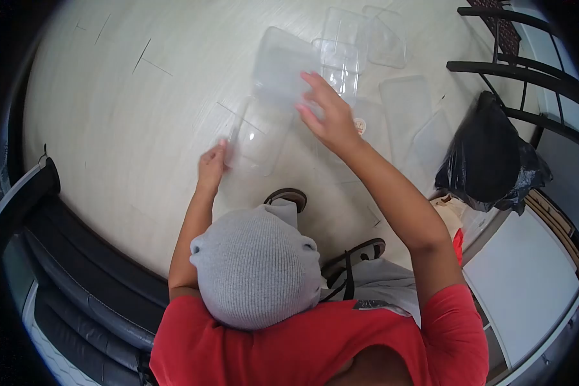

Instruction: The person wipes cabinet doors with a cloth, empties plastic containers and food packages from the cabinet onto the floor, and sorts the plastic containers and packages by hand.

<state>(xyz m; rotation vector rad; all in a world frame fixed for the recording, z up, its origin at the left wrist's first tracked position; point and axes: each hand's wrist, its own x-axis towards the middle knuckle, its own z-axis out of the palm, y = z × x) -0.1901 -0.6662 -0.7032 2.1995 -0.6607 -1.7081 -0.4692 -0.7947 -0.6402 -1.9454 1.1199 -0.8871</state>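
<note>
My left hand (pixel 212 168) pinches the left edge of a clear plastic lid (pixel 261 143), slightly blurred, above the pale floor. My right hand (pixel 331 117) has its fingers apart, over the lower right side of a translucent plastic container (pixel 280 63). To its right, a clear piece with bright reflections (pixel 341 61) overlaps other flat clear pieces. Below these, a small round sticker (pixel 359 126) shows beside my right wrist. Another clear rectangular piece (pixel 405 106) lies farther right.
A black plastic bag (pixel 492 157) rests at the right, below a dark metal rack (pixel 521 69). A black padded seat (pixel 96 257) runs along the lower left. A white panel (pixel 527 276) stands lower right. Sandalled feet (pixel 288 198) are on the floor near the middle.
</note>
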